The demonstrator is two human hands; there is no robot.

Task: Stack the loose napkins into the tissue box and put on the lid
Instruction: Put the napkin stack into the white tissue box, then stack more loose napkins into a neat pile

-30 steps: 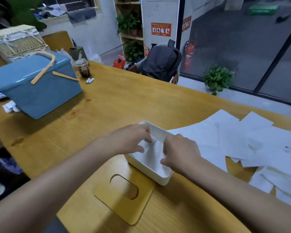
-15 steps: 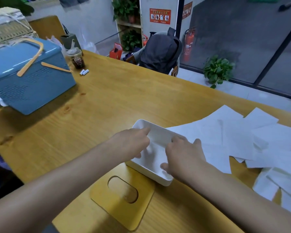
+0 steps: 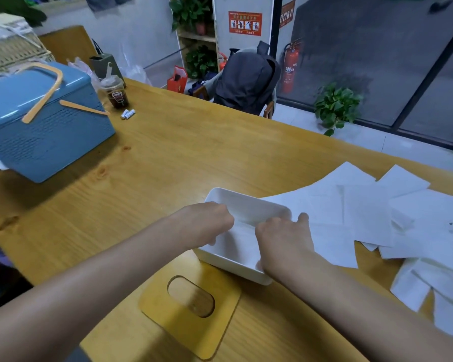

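Note:
A white tissue box [image 3: 246,202] stands open on the wooden table, with a white napkin [image 3: 242,240] lying inside it. My left hand [image 3: 207,222] reaches into the box from the left, and my right hand [image 3: 283,237] from the right. The fingers of both bend down onto that napkin; their tips are hidden. One right finger rests over the box's right rim. The wooden lid [image 3: 168,312], with an oval slot, lies flat just in front of the box. Several loose napkins [image 3: 372,212] are spread to the right of the box.
A blue basket [image 3: 45,131] with wooden handles sits at the far left. Behind it are a drink cup [image 3: 115,92] and two small batteries [image 3: 128,114]. A chair with a dark backpack [image 3: 249,77] stands at the table's far edge.
My hands have moved closer together inside the box and pushed down on the napkin. The view has dipped slightly. The lid and the loose napkins have not moved.

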